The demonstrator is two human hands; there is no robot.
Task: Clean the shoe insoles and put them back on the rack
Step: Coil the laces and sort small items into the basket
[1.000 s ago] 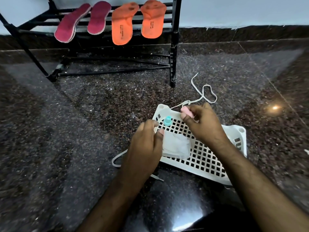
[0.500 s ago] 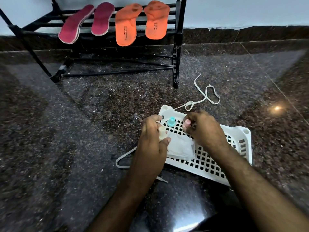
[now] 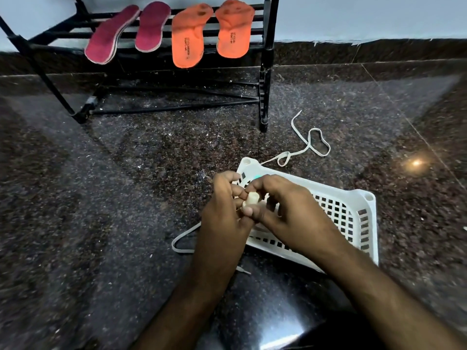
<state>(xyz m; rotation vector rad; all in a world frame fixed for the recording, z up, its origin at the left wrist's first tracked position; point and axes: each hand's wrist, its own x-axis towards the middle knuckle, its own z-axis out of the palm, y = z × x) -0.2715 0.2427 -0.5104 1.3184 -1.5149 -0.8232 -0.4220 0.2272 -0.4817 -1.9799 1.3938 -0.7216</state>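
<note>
Over the white basket (image 3: 353,210), both hands meet around one small cream thing (image 3: 250,200). It is too blurry to tell what it is. The left hand (image 3: 225,210) has its fingers curled around it from the left. The right hand (image 3: 285,210) pinches it from the right, with the thumb under it. A bit of blue-green (image 3: 257,176) peeks out just behind the right hand.

The basket has square holes and sits on the dark speckled floor (image 3: 126,198). A white shoelace (image 3: 310,145) lies in loops on the floor by the basket's far corner. Another white lace (image 3: 180,245) loops out near the left wrist.

Far from the hands, a black rack (image 3: 267,59) stands by the wall. Two dark pink insoles (image 3: 126,31) and two orange insoles (image 3: 209,31) lie side by side on its top bars.
</note>
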